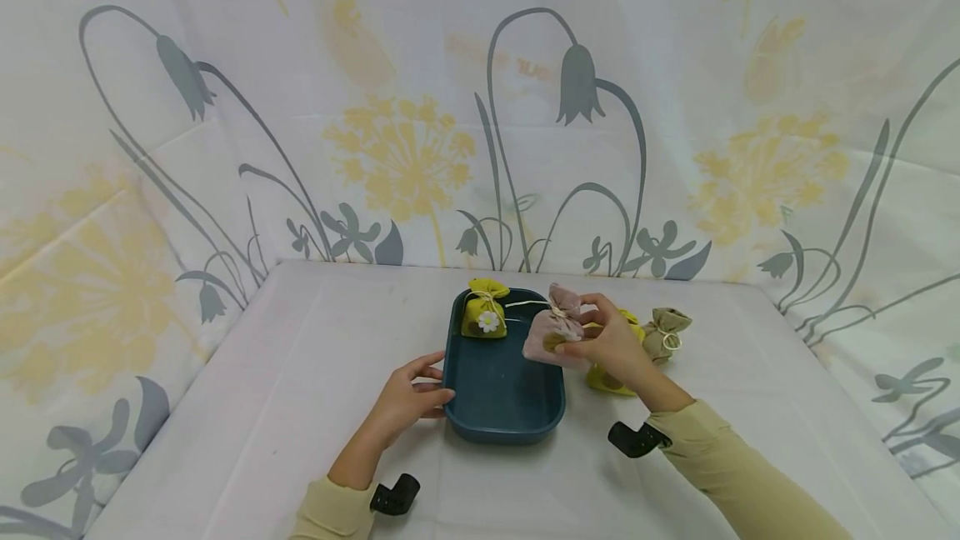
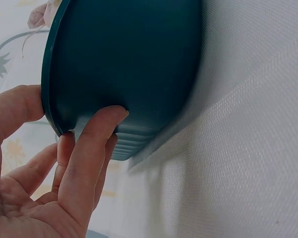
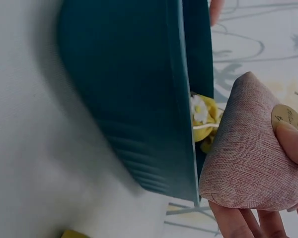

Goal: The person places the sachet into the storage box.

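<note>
A dark teal tray [image 1: 504, 427] stands on the white cloth. Inside its far left corner sits a yellow drawstring pouch [image 1: 483, 319] with a white flower on it. My right hand [image 1: 611, 344] pinches a pink drawstring pouch [image 1: 542, 338] over the tray's right rim. In the right wrist view the thumb lies on a round tan label on the pink pouch [image 3: 253, 153], with the fingers beneath it. At the tray's left side, my left hand [image 1: 405, 398] touches the wall; the left wrist view shows its thumb and fingers at the rim and outer wall [image 2: 124, 64].
To the right of the tray lie another yellow pouch [image 1: 609, 380], partly hidden behind my right hand, and an olive-brown pouch [image 1: 660, 336]. A floral-patterned cloth [image 1: 420, 148] hangs behind and beside the table. Each wrist wears a black camera mount [image 1: 637, 440].
</note>
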Tool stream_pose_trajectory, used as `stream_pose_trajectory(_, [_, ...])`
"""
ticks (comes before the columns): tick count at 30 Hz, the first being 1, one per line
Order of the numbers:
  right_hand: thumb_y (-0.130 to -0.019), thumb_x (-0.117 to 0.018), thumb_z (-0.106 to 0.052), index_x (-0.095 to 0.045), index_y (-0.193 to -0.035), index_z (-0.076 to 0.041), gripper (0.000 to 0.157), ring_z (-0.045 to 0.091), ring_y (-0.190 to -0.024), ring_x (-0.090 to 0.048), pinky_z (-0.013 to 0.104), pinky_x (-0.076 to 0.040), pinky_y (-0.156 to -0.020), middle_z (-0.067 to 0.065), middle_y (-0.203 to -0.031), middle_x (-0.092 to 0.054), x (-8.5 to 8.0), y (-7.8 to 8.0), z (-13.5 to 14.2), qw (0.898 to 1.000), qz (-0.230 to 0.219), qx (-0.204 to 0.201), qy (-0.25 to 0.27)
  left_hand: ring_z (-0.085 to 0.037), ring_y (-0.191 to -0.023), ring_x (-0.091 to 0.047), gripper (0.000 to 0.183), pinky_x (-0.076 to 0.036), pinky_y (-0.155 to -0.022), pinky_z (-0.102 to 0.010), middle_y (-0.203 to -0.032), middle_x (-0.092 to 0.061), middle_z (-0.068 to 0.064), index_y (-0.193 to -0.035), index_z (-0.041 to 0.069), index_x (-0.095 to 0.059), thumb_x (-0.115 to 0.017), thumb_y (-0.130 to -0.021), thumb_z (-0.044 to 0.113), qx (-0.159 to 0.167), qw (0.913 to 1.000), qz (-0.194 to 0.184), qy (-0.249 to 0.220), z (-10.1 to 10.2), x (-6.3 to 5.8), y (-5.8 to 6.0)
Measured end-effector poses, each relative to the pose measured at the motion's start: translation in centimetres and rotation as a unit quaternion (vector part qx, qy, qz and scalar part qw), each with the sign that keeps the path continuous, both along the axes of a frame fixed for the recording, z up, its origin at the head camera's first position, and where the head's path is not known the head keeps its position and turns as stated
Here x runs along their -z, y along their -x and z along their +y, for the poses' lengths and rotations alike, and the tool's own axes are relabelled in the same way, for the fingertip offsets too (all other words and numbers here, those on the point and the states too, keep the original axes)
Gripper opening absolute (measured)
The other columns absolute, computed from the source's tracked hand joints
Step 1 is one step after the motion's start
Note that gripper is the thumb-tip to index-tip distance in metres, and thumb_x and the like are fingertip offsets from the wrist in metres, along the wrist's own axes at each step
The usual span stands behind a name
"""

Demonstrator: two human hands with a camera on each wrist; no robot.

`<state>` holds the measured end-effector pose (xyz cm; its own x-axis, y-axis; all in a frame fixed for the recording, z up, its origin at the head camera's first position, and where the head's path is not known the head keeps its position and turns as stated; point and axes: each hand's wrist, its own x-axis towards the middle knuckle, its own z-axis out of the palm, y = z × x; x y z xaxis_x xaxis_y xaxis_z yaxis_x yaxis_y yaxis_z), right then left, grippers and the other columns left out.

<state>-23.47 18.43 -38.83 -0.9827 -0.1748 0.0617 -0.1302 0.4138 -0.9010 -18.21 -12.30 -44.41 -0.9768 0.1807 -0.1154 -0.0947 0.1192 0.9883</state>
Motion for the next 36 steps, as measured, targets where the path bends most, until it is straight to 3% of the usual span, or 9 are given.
stream_pose_trajectory(14, [-0.07, -0.082, -0.006, -0.039, -0.123, -0.007, 0.068, 0.025, -0.085, -0.057, 0.03, -0.051, -0.07, 0.018, -0.104, -0.055, -0.6, 2.2, -3.2, 0.999, -0.02, -0.041, -0.012, -0.022, -0.093, -0.061, 0.063, -0.057, -0.068, -0.039, -0.109, -0.048, -0.018, -0.139, 0.0, -0.04, -0.068, -0.082, 0.0, -0.007, 1.0, -0.001, -0.003, 0.2, -0.2, -0.1])
stream_pose_trajectory(25, [-0.067, -0.082, -0.001, -0.04, -0.119, -0.003, 0.067, 0.021, -0.073, -0.054, 0.028, -0.047, -0.061, 0.016, -0.093, -0.056, -0.2, 3.8, -6.1, 0.995, -0.025, -0.092, -0.023, -0.021, -0.09, -0.06, 0.061, -0.057, -0.068, -0.037, -0.108, -0.048, -0.017, -0.137, 0.002, -0.043, -0.068, -0.082, 0.001, -0.013, 0.9999, -0.004, -0.002, 0.2, -0.4, -0.2])
stream_pose_trajectory(36, [-0.065, -0.082, 0.001, -0.041, -0.117, -0.003, 0.066, 0.023, -0.074, -0.051, 0.029, -0.045, -0.062, 0.014, -0.09, -0.053, 0.3, 4.9, -8.8, 0.995, -0.039, -0.087, -0.038, -0.02, -0.09, -0.061, 0.061, -0.057, -0.068, -0.038, -0.109, -0.047, -0.019, -0.138, 0.001, -0.042, -0.068, -0.082, 0.001, -0.007, 0.9999, -0.006, -0.008, 0.1, -0.1, 0.0])
